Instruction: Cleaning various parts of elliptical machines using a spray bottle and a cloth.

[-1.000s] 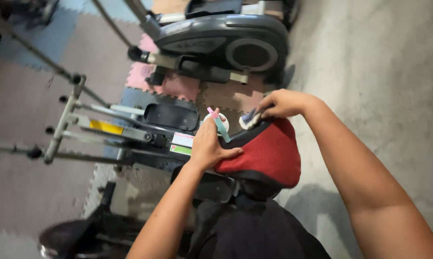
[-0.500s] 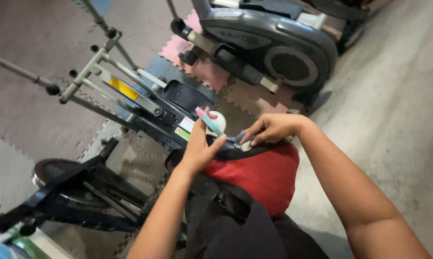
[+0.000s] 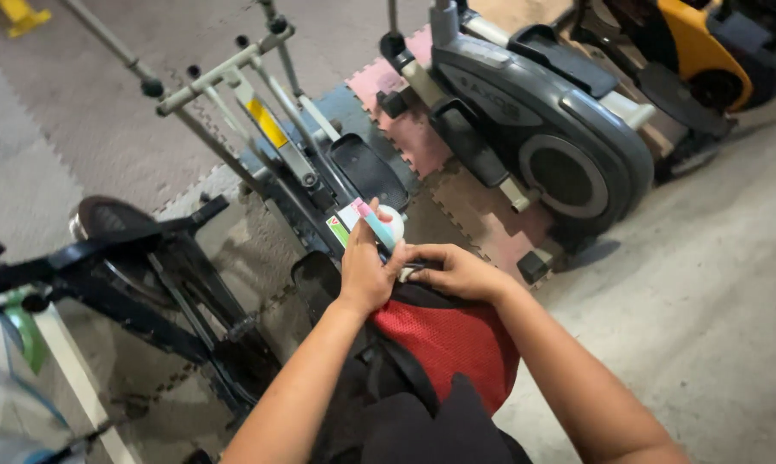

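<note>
left hand (image 3: 366, 271) grips a small tube (image 3: 376, 225); right hand (image 3: 456, 271) pinches the red bag (image 3: 448, 339).

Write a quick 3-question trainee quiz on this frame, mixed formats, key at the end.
1. True or false: the left hand holds a small tube with a pink tip.
2. The right hand rests at the top edge of which thing? A) a yellow bucket B) the red and black bag C) a glass jar
3. Fill in: the grey exercise machine stands on ____ floor mats.

Key:
1. True
2. B
3. Foam puzzle
</note>
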